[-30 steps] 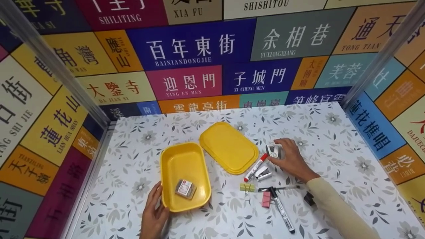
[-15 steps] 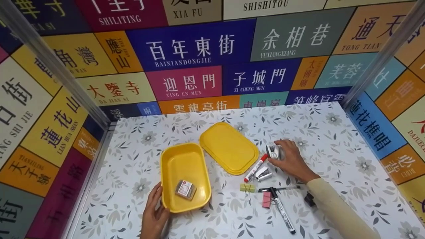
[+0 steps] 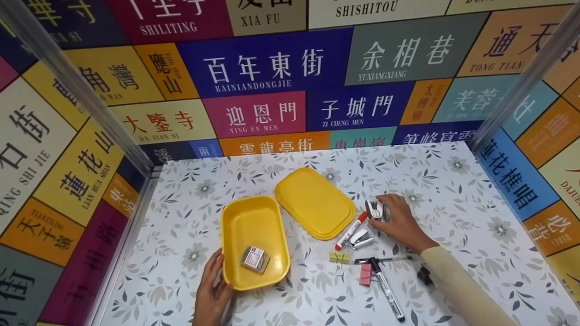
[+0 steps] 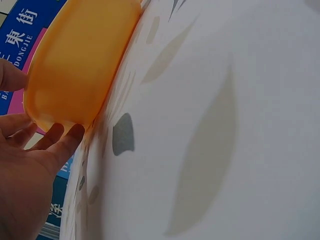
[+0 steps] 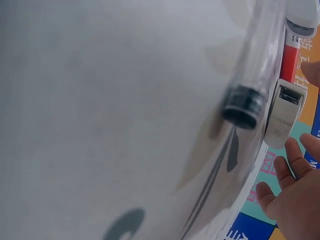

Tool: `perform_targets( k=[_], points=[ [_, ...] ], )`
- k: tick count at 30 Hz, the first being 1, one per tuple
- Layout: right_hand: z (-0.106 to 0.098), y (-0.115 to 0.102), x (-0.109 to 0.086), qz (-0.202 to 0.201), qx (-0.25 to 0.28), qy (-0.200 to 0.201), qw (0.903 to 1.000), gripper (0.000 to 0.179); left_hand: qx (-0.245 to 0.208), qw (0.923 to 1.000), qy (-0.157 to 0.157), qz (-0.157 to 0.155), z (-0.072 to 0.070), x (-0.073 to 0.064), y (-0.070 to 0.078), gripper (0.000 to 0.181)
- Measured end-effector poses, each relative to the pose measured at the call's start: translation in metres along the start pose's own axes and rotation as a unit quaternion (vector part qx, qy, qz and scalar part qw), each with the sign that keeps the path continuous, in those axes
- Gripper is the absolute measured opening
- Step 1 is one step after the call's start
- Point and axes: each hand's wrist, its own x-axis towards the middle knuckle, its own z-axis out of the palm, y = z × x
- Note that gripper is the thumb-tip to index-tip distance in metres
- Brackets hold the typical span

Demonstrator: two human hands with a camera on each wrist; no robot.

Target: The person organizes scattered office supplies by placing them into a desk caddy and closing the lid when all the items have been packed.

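At the near-left corner of an open yellow plastic box, my left hand grips the wall, fingers along the outside. A small packet with a red-and-white label lies inside the box. The left wrist view shows thumb and fingertips on either side of the corner of the box. To the right, my right hand pinches a small white mini stapler between thumb and fingers. In the right wrist view the stapler stands between thumb and fingertips, beside a marker's red end.
A yellow lid lies right of the box. Nearby are a red-capped marker, a second mini stapler, a yellow-green binder clip, a pink clip, a black marker, a clear pen and a black clip.
The stapler has turned slightly between the fingers of my right hand, which has shifted a little. My left hand stays at the box corner. The whole view has shifted slightly.
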Motion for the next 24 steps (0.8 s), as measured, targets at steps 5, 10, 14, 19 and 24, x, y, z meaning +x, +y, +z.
perform_targets(
  k=[5, 10, 14, 19, 24],
  points=[
    [-0.0013, 0.0019, -0.0038, 0.004, -0.011, 0.003, 0.9999, 0.073, 0.001, 0.9998, -0.004, 0.019, -0.0002, 0.0007, -0.0027, 0.069],
    [-0.0035, 0.0014, -0.0039, 0.016, -0.012, 0.002, 0.9998, 0.074, 0.004, 0.9997, -0.004, 0.026, -0.0012, 0.0008, -0.0036, 0.069],
    [-0.0037, 0.0024, -0.0021, 0.023, -0.015, -0.003, 0.9996, 0.074, 0.009, 0.9998, -0.001, 0.017, -0.0016, 0.0012, -0.0023, 0.069],
    [-0.0035, 0.0049, 0.0001, 0.018, -0.019, -0.003, 0.9997, 0.075, 0.009, 0.9999, -0.002, 0.009, -0.0019, 0.0009, -0.0016, 0.070],
    [-0.0041, 0.0050, 0.0010, 0.031, -0.019, -0.014, 0.9992, 0.076, 0.009, 0.9999, -0.002, 0.006, -0.0028, 0.0005, -0.0021, 0.070]
  ],
)
